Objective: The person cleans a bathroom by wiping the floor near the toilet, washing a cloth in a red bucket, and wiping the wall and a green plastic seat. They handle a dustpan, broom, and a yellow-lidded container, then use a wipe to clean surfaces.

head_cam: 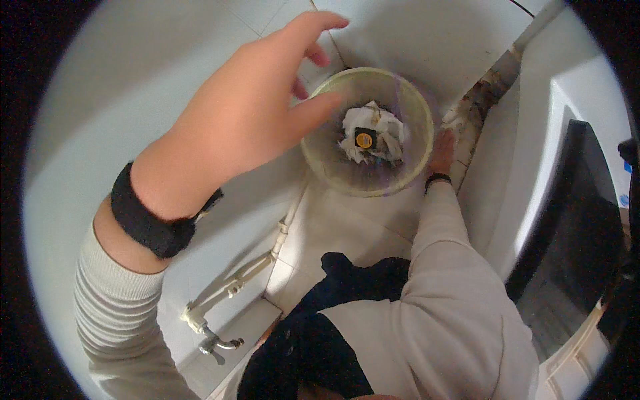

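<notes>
My left hand (265, 95) is raised high in the view, fingers spread and nothing in them. It overlaps the left rim of a round, translucent plastic bin (367, 192), though it seems closer to the camera than the bin. Crumpled white paper or tissue (360, 119) lies in the bin, along with a small black square piece bearing an orange disc (365, 140). My right hand (442, 150) reaches down past the bin's right side, close to the floor. Its fingertips blur into pale debris (452, 119), so whether it grips anything is unclear.
A white appliance with a dark front panel (565, 235) stands close on the right. Brown dirt (487, 92) marks the narrow strip behind my right hand. On the left, a metal tap (215, 342) and pale pipe (250, 270) run along the wall. Floor tiles (350, 230) lie before the bin.
</notes>
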### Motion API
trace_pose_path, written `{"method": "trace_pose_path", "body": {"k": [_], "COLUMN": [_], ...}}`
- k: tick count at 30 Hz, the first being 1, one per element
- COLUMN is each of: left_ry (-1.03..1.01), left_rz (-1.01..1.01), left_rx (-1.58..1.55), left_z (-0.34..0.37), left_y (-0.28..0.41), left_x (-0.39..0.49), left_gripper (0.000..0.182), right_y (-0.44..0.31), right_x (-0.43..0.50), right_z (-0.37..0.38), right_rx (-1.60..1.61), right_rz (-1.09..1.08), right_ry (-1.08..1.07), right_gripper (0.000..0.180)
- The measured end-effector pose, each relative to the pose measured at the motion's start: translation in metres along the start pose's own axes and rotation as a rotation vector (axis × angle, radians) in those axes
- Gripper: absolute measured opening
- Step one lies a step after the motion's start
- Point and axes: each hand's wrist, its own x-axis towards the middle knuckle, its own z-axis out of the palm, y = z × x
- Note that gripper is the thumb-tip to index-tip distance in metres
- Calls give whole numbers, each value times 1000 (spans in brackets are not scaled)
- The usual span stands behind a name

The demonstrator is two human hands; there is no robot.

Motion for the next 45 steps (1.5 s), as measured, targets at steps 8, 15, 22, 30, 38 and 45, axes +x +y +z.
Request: {"method": "trace_pose_path", "body": {"k": [8, 15, 22, 30, 38, 45], "left_ry": [14, -14, -24, 9, -69, -137], "left_rz": [38, -2, 130, 85, -61, -238], "left_rx": [-76, -108, -35, -88, -120, -185], "left_z": [7, 16, 13, 12, 15, 20], "left_y": [-9, -9, -1, -11, -26, -27], "left_x": [5, -5, -13, -3, -3, 1], "left_gripper": [63, 65, 59, 57, 60, 65], "right_y": [17, 36, -1, 29, 127, 121], "right_x": [38, 82, 1, 43, 162, 191], "right_z": [-20, -4, -26, 19, 77, 46], "right_rx": [386, -398, 155, -391, 636, -25], "right_rz": [67, -171, 134, -50, -20, 110], "right_ry": [-153, -225, -164, 11, -375, -300], "right_gripper": [63, 63, 67, 56, 47, 45]}}
